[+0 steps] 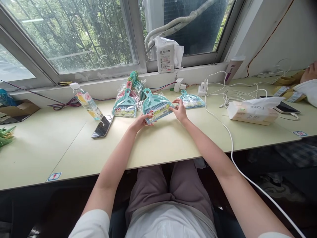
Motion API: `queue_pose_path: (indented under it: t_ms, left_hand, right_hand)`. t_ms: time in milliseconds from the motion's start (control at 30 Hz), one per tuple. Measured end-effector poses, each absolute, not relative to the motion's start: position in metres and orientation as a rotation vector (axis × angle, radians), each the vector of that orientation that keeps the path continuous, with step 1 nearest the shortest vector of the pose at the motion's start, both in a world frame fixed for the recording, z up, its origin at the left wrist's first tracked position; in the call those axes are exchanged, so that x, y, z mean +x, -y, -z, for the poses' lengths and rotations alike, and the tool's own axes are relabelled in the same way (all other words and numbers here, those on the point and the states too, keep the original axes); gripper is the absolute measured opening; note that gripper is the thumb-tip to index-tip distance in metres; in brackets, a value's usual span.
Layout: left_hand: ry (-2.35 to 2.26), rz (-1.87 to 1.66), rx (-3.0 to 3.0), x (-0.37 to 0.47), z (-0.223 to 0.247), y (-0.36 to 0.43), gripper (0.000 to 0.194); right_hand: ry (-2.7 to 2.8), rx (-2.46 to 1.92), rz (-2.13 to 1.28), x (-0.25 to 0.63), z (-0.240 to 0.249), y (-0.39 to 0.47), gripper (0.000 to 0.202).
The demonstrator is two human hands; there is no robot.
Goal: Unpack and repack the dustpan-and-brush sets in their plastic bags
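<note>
A teal mini dustpan and brush set (156, 105) in a clear plastic bag is tilted up above the table, between my two hands. My left hand (141, 122) grips its lower left corner, thumb in front. At its right edge, my right hand (180, 111) is closed on the packaging with thumb and fingers. Another bagged teal set (125, 104) lies just left, in front of a pile of green and pink sets (133, 79). One more bagged set (192, 99) lies flat behind my right hand.
Left of my hands are a tilted drink bottle (86, 101) and a dark phone (102, 126). To the right lie a tissue pack (252, 112) and white cables (231, 135), one crossing the table edge. Another person's hand (309, 72) shows at far right.
</note>
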State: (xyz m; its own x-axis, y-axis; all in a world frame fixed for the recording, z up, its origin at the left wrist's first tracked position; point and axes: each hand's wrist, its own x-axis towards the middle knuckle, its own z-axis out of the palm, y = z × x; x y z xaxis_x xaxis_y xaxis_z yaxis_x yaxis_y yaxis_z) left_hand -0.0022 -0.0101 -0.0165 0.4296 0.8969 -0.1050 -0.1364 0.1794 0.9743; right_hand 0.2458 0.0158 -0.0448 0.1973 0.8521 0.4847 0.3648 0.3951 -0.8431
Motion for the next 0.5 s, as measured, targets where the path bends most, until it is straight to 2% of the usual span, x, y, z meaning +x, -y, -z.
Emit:
queue_pose_path:
  t_ms: [67, 133, 300, 500]
  left_hand:
    - [-0.843, -0.863, 1.155, -0.0015, 0.0139, 0.0124, 0.038]
    - [-0.854, -0.862, 1.154, -0.0009, 0.0115, 0.0145, 0.037]
    - [-0.875, -0.869, 1.123, -0.0002, 0.012, 0.0138, 0.034]
    - [-0.862, -0.862, 1.136, 0.0014, 0.0156, 0.0113, 0.034]
  right_hand:
    - [1.345, -1.127, -0.674, 0.2469, 0.0467, -0.018, 0.054]
    - [1.315, -1.038, -0.854, 0.247, 0.0465, -0.0179, 0.057]
    - [1.218, -0.967, -1.127, 0.2467, 0.0414, -0.012, 0.048]
    - [1.138, -0.991, -1.177, 0.2493, 0.0405, -0.0102, 0.032]
